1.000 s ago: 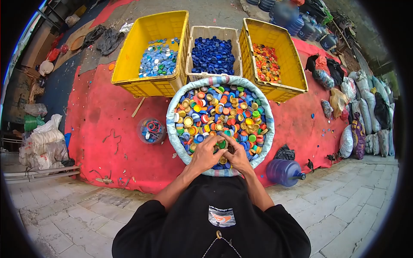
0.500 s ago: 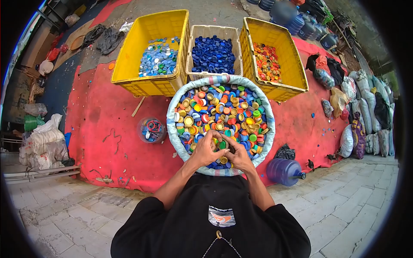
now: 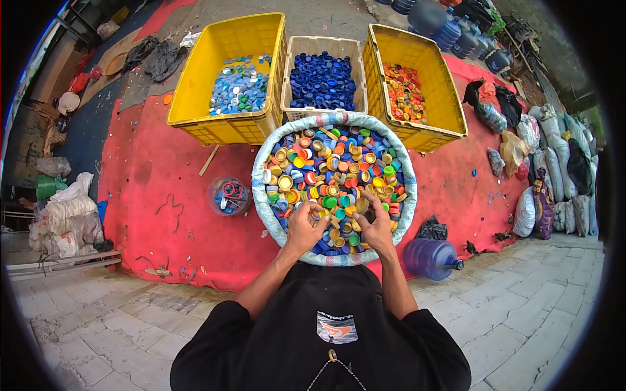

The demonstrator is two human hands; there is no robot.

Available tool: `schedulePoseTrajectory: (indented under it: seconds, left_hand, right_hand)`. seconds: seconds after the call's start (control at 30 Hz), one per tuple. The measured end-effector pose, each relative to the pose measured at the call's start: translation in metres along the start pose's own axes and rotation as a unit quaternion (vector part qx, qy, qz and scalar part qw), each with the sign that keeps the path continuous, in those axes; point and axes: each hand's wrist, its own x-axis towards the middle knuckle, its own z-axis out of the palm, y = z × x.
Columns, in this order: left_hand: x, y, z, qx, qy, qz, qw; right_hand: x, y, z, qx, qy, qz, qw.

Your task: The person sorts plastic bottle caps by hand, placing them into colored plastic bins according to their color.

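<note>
A round sack point(image 3: 260, 177) with a rolled pale-blue rim stands in front of me, filled with mixed bottle caps point(image 3: 329, 171) in blue, gold, orange, red and green. Over the near left of the caps is my left hand point(image 3: 305, 227), its fingers loosely bent and the thumb apart from them. My right hand point(image 3: 377, 228) is over the near right side, thumb and forefinger spread beside some gold caps. Between the hands lie loose caps, among them a green cap point(image 3: 340, 213). I see nothing plainly held in either hand.
Beyond the sack stand a yellow crate point(image 3: 189, 98) with light-blue caps, a white crate point(image 3: 287, 78) with dark-blue caps and another yellow crate point(image 3: 447, 98) with red-orange caps. A clear tub point(image 3: 229, 197) sits left; a water jug point(image 3: 432, 259) lies right. Filled bags point(image 3: 525, 214) line the right.
My hands were close together at the near side of the caps, around a green cap. They have moved apart, the left slightly left, the right slightly right, exposing caps between them.
</note>
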Motion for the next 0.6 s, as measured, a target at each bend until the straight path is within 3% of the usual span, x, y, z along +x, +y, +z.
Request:
schedulePoseTrajectory:
  seconds: [0.03, 0.2, 0.33, 0.47, 0.6]
  left_hand:
    - [0.002, 0.003, -0.005, 0.034, -0.004, -0.032, 0.999]
    - [0.009, -0.019, -0.020, 0.139, -0.037, 0.026, 0.989]
    - [0.011, -0.019, -0.026, 0.217, -0.048, 0.014, 0.975]
    - [0.021, -0.008, -0.024, 0.242, -0.051, -0.014, 0.969]
    - [0.043, -0.004, -0.005, 0.232, -0.052, 0.051, 0.970]
  right_hand:
    - [-0.001, -0.005, -0.002, 0.039, 0.004, 0.033, 0.999]
    - [-0.012, 0.000, -0.012, 0.271, 0.021, 0.141, 0.952]
    - [-0.017, 0.006, -0.011, 0.419, 0.041, 0.153, 0.894]
    - [-0.021, 0.008, -0.011, 0.466, 0.048, 0.160, 0.869]
    - [-0.019, 0.004, -0.010, 0.502, 0.046, 0.162, 0.848]
